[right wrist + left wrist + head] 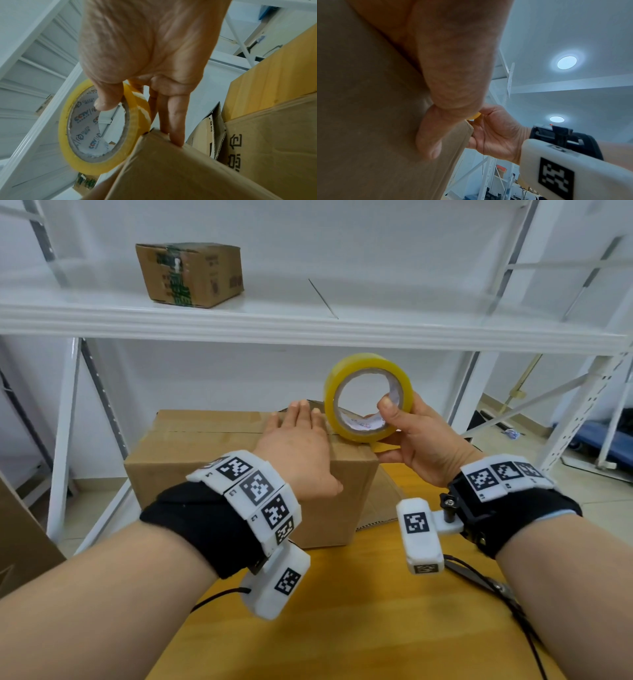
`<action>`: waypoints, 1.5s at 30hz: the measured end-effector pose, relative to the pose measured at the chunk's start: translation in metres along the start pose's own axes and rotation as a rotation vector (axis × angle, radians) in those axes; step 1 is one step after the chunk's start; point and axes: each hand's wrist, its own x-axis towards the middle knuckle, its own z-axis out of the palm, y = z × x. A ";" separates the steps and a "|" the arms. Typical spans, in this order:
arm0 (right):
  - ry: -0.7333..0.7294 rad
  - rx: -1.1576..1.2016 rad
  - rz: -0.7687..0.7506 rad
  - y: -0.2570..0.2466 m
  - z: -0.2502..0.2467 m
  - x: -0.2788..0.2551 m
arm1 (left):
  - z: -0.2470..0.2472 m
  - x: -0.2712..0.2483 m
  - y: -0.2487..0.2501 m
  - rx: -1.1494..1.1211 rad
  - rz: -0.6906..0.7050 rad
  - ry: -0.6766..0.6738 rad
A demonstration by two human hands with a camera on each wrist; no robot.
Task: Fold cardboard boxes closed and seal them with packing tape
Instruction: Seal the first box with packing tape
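A brown cardboard box (212, 453) with its top flaps folded down stands on the yellow wooden table (359, 611). My left hand (298, 440) lies flat on the box top near its right edge, fingers straight, thumb (429, 135) hanging over the front face. My right hand (414, 436) grips a yellow tape roll (368, 397), thumb through its core, held upright at the box's top right corner. In the right wrist view the tape roll (102, 129) touches the box corner (145, 135) and two fingertips (175, 129) rest on the box's edge.
A white metal shelf (308, 326) runs above the box and carries a smaller taped box (191, 273). Scissors (486, 580) lie on the table at the right. More flattened cardboard (211, 129) stands behind the box. A cardboard sheet (20, 542) leans at the far left.
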 end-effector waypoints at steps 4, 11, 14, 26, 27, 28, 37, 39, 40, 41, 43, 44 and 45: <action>-0.018 -0.031 -0.004 -0.001 -0.001 -0.001 | 0.003 0.004 0.005 0.011 0.018 0.036; -0.053 -0.087 0.004 0.016 0.011 -0.002 | 0.008 0.005 -0.005 -0.045 0.033 0.038; -0.055 -0.063 0.002 0.018 0.011 -0.003 | 0.008 0.005 -0.005 -0.044 0.039 0.036; 0.000 0.164 0.041 0.013 -0.004 -0.002 | 0.006 0.000 -0.004 -0.054 0.024 0.034; 0.001 0.180 0.042 0.014 -0.005 -0.003 | 0.006 0.000 -0.004 -0.053 0.024 0.036; 0.005 0.195 0.044 0.014 -0.006 -0.003 | 0.006 0.000 -0.004 -0.053 0.024 0.039; 0.034 0.296 0.076 0.017 -0.009 -0.005 | 0.005 -0.002 -0.003 -0.041 0.028 0.029; 0.041 0.296 0.077 0.017 -0.009 -0.006 | 0.005 -0.003 -0.001 -0.030 0.026 0.023; 0.039 0.292 0.076 0.016 -0.008 -0.006 | 0.005 -0.003 0.001 -0.019 0.022 0.021; 0.037 0.286 0.074 0.016 -0.008 -0.007 | 0.004 -0.003 0.003 -0.009 0.015 0.020; 0.031 0.264 0.068 0.016 -0.007 -0.008 | 0.001 -0.002 0.009 0.007 0.008 0.019; 0.027 0.253 0.066 0.015 -0.008 -0.008 | -0.001 -0.001 0.014 0.022 0.019 0.022; 0.025 0.244 0.064 0.014 -0.008 -0.009 | -0.003 0.000 0.018 0.041 0.041 0.029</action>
